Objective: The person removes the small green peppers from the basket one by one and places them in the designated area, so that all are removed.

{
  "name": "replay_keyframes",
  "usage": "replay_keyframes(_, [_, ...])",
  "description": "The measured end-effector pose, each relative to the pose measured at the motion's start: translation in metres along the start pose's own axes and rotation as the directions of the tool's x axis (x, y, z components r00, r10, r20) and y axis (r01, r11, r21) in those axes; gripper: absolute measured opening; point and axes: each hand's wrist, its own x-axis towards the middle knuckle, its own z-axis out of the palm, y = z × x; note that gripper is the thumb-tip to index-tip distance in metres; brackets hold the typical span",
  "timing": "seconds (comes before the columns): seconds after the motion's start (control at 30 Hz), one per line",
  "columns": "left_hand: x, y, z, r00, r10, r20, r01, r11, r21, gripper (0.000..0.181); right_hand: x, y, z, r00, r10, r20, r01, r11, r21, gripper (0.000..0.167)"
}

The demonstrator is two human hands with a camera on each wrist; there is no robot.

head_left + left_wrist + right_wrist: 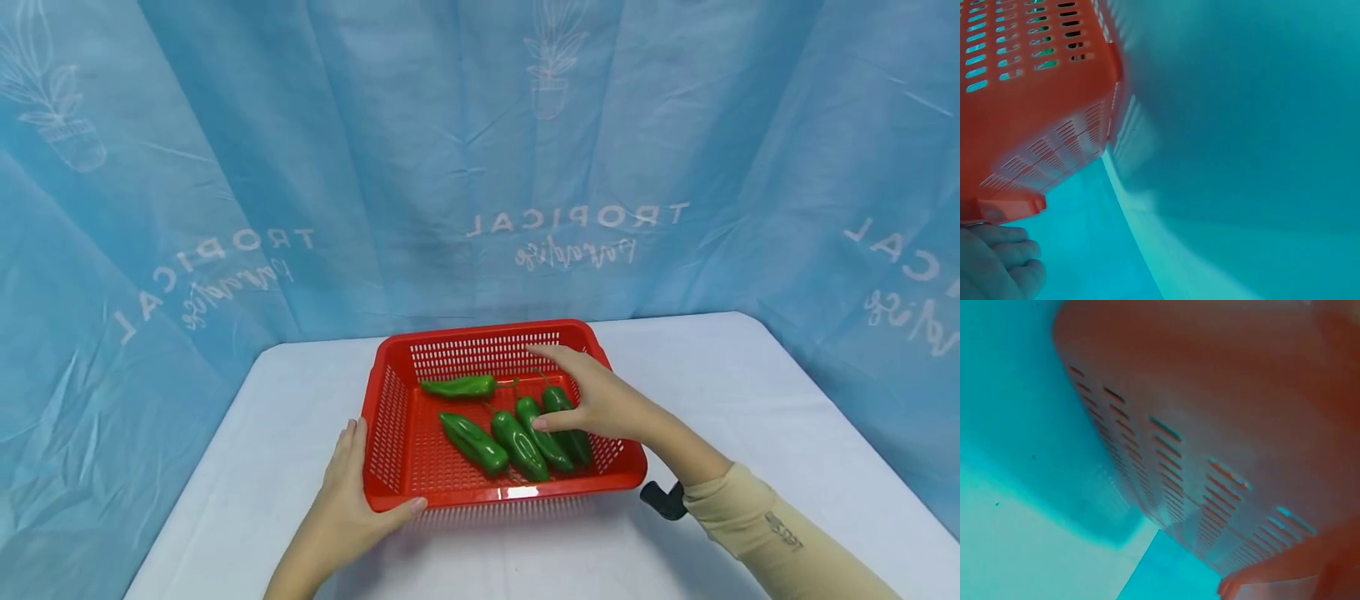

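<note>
A red plastic basket with slotted walls stands on the white table in the head view. Several glossy green peppers lie on its floor, most of them towards the front and right. At the basket's front left corner, my left hand touches the rim with its thumb along the front and its straight fingers against the left side. My right hand hovers over the right-hand peppers, thumb and fingers spread apart with nothing between them. Both wrist views show mainly the basket's outer walls.
The white table extends around the basket. Blue printed curtains hang behind and beside it. Near the right sleeve sits a small black object, its kind unclear.
</note>
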Motion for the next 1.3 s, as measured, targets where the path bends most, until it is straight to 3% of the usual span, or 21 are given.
replay_keyframes(0.27, [-0.001,-0.006,0.007,0.997,0.032,-0.07,-0.032,0.999,-0.004,0.135,0.003,-0.003,-0.005,0.999,-0.033,0.001,0.032,0.997,0.075,0.094])
replay_keyframes(0.7, [0.0,-0.007,0.011,0.996,-0.005,-0.084,0.006,1.0,0.013,0.135,0.011,-0.016,-0.035,0.989,-0.107,0.104,0.111,0.993,-0.035,0.096])
replay_keyframes(0.97, [0.0,-0.008,0.011,0.996,-0.014,-0.084,0.016,1.0,0.024,0.135,0.034,-0.029,-0.04,0.974,-0.211,0.086,0.21,0.977,0.027,0.089])
replay_keyframes(1.3, [0.0,-0.004,0.009,0.997,-0.044,-0.068,0.047,0.998,0.034,0.136,0.069,-0.034,-0.03,0.975,-0.213,0.057,0.206,0.972,0.111,0.078])
